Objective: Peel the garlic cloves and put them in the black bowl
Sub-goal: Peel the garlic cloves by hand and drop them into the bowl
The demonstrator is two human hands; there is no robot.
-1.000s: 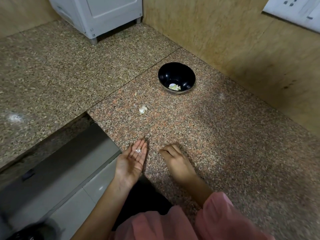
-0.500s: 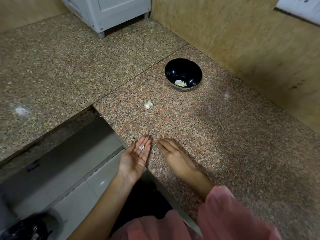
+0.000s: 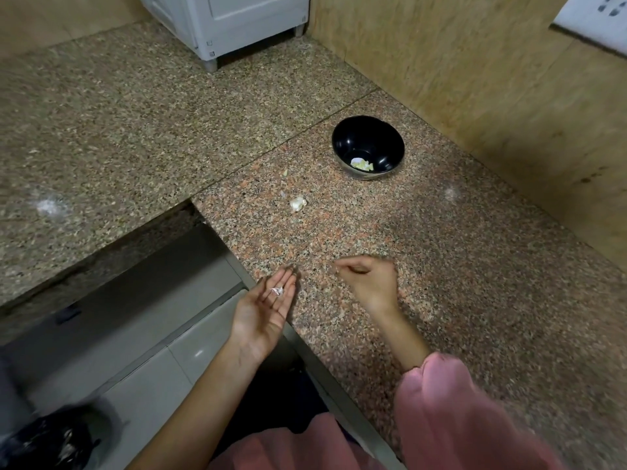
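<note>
The black bowl (image 3: 339, 137) stands on the granite counter (image 3: 441, 266) near the wooden wall, with pale peeled garlic cloves (image 3: 363, 164) at its bottom. A whitish garlic piece (image 3: 297, 204) lies on the counter in front of the bowl, and a smaller scrap (image 3: 285, 172) lies nearer the bowl. My left hand (image 3: 263, 313) is held flat, palm up, at the counter's edge, with bits of garlic peel (image 3: 276, 291) on its fingers. My right hand (image 3: 373, 283) hovers over the counter beside it, fingers curled, its fingertips pinching a tiny peel scrap.
A white appliance (image 3: 237, 22) stands on the counter at the back. The wooden wall (image 3: 475, 79) runs along the right. The counter has a cut-out corner at the left, with grey floor tiles (image 3: 135, 385) below and a black bin bag (image 3: 44, 442) at the bottom left.
My right hand lifted from lying flat on the counter and curled its fingers into a pinch. My left hand stayed palm up with the peel. The view shifted slightly.
</note>
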